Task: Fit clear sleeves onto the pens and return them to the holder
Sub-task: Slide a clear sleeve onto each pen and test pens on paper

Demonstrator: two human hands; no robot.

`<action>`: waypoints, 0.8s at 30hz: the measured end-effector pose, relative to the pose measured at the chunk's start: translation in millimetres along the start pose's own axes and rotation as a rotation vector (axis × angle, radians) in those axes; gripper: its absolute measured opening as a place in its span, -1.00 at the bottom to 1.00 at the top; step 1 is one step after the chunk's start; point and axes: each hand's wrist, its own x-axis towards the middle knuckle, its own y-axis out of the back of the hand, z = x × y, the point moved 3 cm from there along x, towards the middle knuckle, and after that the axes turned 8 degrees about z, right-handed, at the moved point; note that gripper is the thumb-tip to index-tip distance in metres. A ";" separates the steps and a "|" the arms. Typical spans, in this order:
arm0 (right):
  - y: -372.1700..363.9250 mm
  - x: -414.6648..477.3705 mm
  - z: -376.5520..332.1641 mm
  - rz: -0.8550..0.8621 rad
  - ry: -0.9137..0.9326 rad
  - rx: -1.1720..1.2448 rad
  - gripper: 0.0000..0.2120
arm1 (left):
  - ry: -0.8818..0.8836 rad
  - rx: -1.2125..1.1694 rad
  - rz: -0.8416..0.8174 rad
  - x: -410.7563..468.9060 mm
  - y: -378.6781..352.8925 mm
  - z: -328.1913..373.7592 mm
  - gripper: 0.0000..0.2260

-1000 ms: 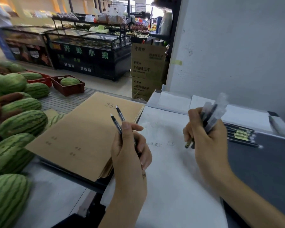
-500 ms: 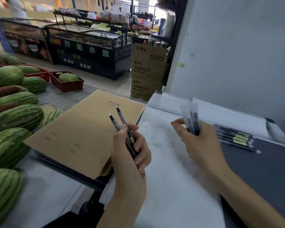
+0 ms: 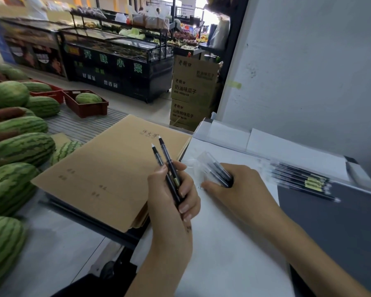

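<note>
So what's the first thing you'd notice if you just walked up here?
Probably the big striped watermelons piled along the left side. In the middle, the left hand holds two black pens tipped up over a brown folder, and the right hand grips a bunch of pens in clear sleeves.

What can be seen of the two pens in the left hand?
The two pens are slim, with dark plastic-looking barrels and pale tips. They lie side by side, nearly parallel, tips pointing up and away above the brown folder without touching it. One barrel carries a yellowish label near the fingers. The left hand grips their lower halves, thumb pressed against the barrels, and hides their lower ends. Whether either wears a clear sleeve cannot be told.
</note>
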 end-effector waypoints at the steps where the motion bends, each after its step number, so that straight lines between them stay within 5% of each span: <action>1: 0.2 -0.3 0.3 0.016 0.008 0.000 -0.68 | 0.005 -0.001 -0.001 0.2 -0.2 -0.4 -0.75; 3: -0.1 -0.4 -0.5 -0.002 0.017 0.007 -0.88 | 0.010 -0.003 -0.003 0.5 -0.5 -0.6 -0.75; 17: 15.7 -1.7 -0.4 -0.050 -0.173 0.027 -0.68 | 0.024 0.016 0.018 -1.2 -2.0 0.2 -0.74; 24: 32.9 -2.1 12.0 -0.044 -0.388 0.519 -0.70 | 0.023 0.147 -0.008 4.3 0.7 -4.6 -0.80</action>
